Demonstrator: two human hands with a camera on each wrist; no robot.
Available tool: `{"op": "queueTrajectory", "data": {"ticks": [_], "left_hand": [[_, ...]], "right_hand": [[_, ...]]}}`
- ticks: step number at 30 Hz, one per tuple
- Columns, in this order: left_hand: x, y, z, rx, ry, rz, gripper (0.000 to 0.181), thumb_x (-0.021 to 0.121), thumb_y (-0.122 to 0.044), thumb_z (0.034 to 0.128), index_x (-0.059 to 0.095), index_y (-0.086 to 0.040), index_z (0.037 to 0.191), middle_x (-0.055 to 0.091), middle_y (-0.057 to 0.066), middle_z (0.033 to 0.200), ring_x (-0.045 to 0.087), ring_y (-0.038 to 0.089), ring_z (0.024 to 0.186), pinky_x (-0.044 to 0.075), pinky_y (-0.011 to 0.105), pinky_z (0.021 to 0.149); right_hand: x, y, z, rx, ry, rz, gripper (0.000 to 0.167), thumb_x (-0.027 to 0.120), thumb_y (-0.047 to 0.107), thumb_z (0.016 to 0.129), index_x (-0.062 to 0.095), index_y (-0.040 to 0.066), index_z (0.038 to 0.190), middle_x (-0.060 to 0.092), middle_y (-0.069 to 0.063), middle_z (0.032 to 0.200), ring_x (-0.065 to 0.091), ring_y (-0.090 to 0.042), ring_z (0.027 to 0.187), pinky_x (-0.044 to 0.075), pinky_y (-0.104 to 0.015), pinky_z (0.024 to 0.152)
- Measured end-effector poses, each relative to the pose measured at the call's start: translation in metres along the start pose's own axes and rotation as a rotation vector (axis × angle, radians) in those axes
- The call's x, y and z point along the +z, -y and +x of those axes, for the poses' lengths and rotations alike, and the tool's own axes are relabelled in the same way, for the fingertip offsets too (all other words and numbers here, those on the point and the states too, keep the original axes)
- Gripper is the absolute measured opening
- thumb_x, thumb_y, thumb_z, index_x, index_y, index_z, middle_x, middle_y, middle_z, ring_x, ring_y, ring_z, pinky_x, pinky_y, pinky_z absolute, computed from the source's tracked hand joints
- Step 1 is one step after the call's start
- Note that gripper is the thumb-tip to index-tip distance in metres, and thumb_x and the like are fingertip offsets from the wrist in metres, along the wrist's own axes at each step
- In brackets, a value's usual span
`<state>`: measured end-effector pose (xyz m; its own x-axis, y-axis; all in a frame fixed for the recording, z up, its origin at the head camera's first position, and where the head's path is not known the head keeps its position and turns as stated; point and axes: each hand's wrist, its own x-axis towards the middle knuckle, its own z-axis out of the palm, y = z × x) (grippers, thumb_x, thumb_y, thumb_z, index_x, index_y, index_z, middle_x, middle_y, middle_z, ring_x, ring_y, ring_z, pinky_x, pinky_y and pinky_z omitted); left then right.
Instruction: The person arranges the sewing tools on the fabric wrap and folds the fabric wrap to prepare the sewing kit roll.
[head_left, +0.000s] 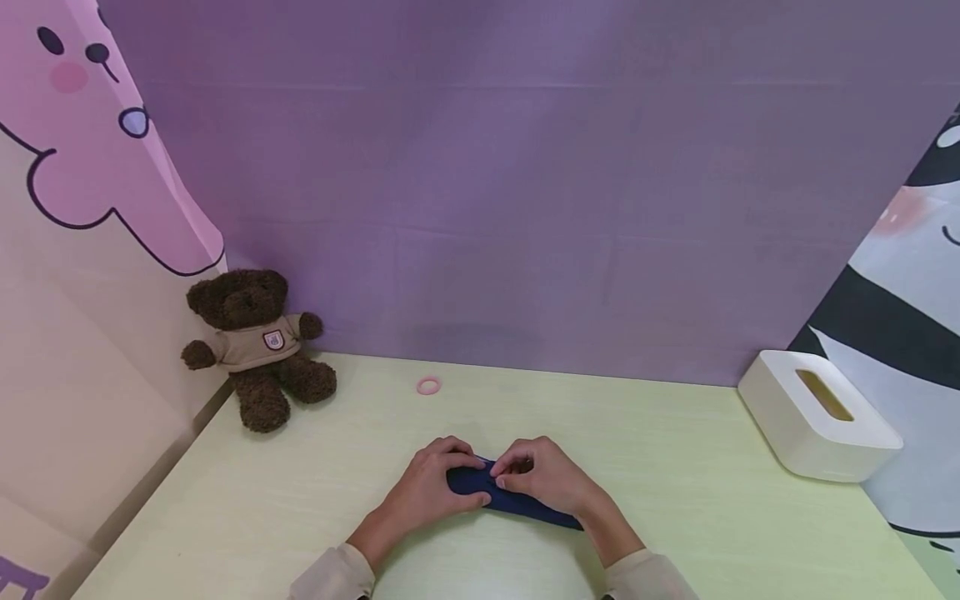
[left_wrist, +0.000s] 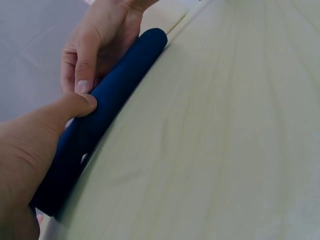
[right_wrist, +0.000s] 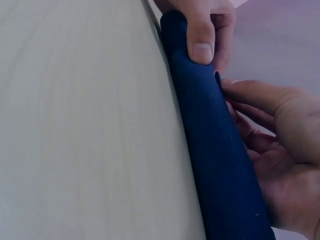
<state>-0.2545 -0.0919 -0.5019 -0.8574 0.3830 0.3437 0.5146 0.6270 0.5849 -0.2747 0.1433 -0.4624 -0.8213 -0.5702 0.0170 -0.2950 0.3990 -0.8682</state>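
Observation:
A long, narrow dark blue fabric bundle lies on the table in front of me; its exact kind cannot be told. My left hand grips its left end, thumb on the near side and fingers over the far side. With thumb and fingertips, my right hand pinches at the bundle's upper face near the middle. The right wrist view shows a small dark blue tab at those fingertips, standing out from the bundle's far side. The right part of the bundle extends under my right wrist. My right palm is partly hidden behind the bundle in the left wrist view.
A pink ring lies farther back on the pale wooden table. A brown teddy bear in a beige shirt sits at the back left. At the right edge stands a white tissue box. Behind is a purple backdrop.

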Motion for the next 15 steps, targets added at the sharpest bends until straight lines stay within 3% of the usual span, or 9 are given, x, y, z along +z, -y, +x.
{"op": "queueTrajectory", "data": {"ticks": [15], "left_hand": [[-0.0006, 0.0016, 0.0002, 0.002, 0.014, -0.017, 0.039, 0.088, -0.042, 0.0803, 0.080, -0.022, 0.113, 0.066, -0.008, 0.117, 0.059, 0.014, 0.113, 0.052, 0.037, 0.097]], "right_hand": [[0.0065, -0.0051, -0.0001, -0.014, -0.057, -0.093, 0.007, 0.076, 0.015, 0.093, 0.080, 0.016, 0.099, 0.073, -0.001, 0.097, 0.062, -0.008, 0.080, 0.052, -0.021, 0.073]]}}
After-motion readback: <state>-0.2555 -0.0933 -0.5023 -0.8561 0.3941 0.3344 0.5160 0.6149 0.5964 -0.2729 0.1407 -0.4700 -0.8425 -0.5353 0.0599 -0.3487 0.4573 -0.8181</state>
